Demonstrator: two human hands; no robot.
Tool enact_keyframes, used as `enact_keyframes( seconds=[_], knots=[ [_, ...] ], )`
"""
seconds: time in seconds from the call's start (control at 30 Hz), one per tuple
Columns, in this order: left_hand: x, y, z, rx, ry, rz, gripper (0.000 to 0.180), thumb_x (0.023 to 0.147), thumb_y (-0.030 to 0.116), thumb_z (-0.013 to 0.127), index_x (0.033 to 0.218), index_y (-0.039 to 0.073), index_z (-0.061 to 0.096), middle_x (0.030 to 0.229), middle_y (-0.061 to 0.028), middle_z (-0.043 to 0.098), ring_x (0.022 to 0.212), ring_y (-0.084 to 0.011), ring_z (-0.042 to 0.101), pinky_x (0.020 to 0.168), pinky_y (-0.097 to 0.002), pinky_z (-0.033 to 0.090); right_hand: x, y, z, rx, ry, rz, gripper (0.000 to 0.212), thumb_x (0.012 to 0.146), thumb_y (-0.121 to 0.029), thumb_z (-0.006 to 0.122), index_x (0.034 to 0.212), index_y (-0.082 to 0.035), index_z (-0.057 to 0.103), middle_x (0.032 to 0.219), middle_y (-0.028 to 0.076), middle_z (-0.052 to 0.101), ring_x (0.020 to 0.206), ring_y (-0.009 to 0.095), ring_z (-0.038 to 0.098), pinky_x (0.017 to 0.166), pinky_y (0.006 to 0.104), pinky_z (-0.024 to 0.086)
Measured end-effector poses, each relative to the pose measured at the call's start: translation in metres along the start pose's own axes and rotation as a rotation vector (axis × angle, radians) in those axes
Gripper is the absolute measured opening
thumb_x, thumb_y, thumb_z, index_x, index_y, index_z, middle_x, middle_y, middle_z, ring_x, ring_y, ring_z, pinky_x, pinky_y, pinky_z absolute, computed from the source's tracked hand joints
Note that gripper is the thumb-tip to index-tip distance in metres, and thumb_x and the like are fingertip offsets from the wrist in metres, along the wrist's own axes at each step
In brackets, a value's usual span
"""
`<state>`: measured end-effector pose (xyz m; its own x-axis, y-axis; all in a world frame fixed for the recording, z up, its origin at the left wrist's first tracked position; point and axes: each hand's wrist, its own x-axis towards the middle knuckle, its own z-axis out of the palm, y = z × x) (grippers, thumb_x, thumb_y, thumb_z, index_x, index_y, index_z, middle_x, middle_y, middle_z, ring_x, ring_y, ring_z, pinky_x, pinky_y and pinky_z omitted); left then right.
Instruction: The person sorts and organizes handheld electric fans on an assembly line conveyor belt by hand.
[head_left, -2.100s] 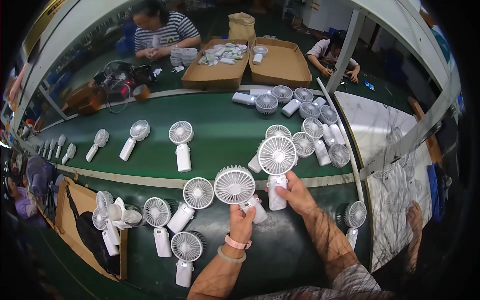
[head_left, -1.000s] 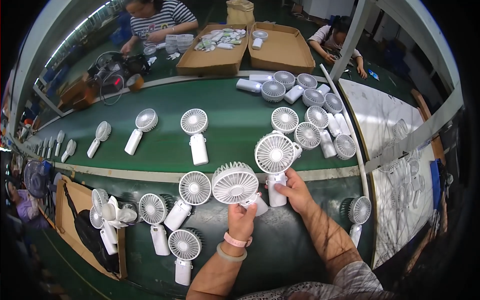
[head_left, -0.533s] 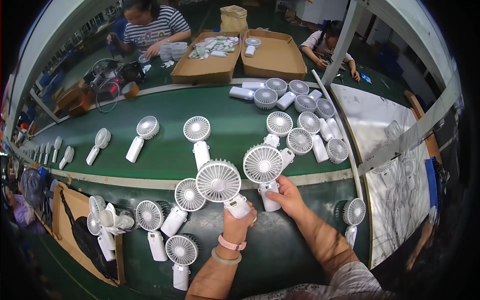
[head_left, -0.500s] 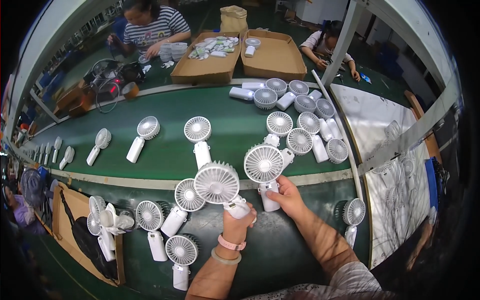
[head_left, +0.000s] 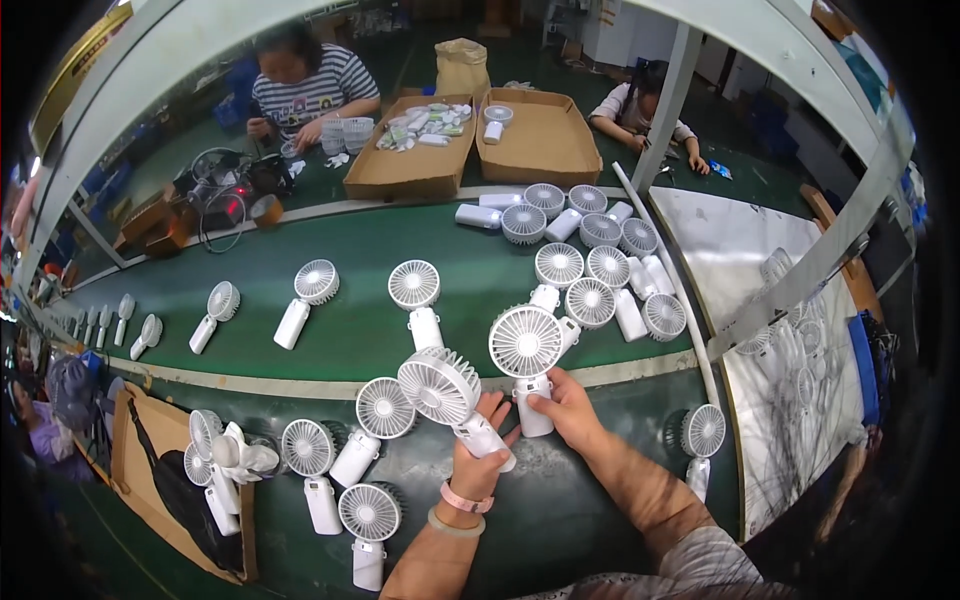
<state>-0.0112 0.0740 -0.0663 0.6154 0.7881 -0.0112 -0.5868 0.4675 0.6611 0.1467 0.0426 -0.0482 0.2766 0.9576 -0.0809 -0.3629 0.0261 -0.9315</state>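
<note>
My left hand (head_left: 482,452) is closed round the handle of a white handheld fan (head_left: 440,388), its thumb across the handle and some fingers spread behind. That fan's round head is tilted, showing its ribbed side. My right hand (head_left: 570,410) grips a second white handheld fan (head_left: 526,341) by its handle, thumb on the front; the grille faces me and the fan stands upright. Its head partly covers other fans behind it. Close to the left-hand fan are a fan on the bench (head_left: 386,408) and one on the green belt (head_left: 414,285).
Spaced-out fans (head_left: 316,282) lie on the belt to the left, with a cluster (head_left: 590,302) at right. More fans (head_left: 370,512) stand on the near bench beside a cardboard box (head_left: 135,440). Two cardboard trays (head_left: 545,150), white posts (head_left: 668,100) and two co-workers are beyond.
The left-hand fan has turned from facing me to a slant, and the left fingers have spread more. Spaced fans on the belt appear farther right. The view has shifted slightly; the right-hand grip is unchanged.
</note>
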Motion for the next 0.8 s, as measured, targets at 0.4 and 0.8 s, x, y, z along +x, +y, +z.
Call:
enact_keyframes(
  seconds=[0.4, 0.8],
  knots=[
    [-0.002, -0.006, -0.002, -0.118, 0.012, -0.052, 0.064, 0.066, -0.006, 0.061, 0.123, 0.005, 0.033, 0.116, -0.0076, 0.045, 0.107, -0.0227, 0.046, 0.089, -0.04, 0.043, 0.005, 0.003, 0.02, -0.53, -0.082, -0.224, 0.028, 0.086, -0.014, 0.05, 0.11, 0.0, 0.05, 0.097, 0.008, 0.056, 0.087, 0.018, 0.054, 0.081, 0.0294, 0.042],
    [0.004, -0.001, -0.006, -0.069, -0.036, -0.009, 0.079, 0.057, -0.004, 0.07, 0.125, 0.01, 0.031, 0.119, -0.0075, 0.043, 0.106, -0.0246, 0.048, 0.081, -0.046, 0.048, 0.154, 0.017, -0.012, -2.205, 0.383, -0.179, 0.037, 0.081, -0.035, 0.052, 0.094, -0.001, 0.059, 0.096, 0.019, 0.052, 0.087, 0.029, 0.055, 0.062, 0.0397, 0.047]
  ],
)
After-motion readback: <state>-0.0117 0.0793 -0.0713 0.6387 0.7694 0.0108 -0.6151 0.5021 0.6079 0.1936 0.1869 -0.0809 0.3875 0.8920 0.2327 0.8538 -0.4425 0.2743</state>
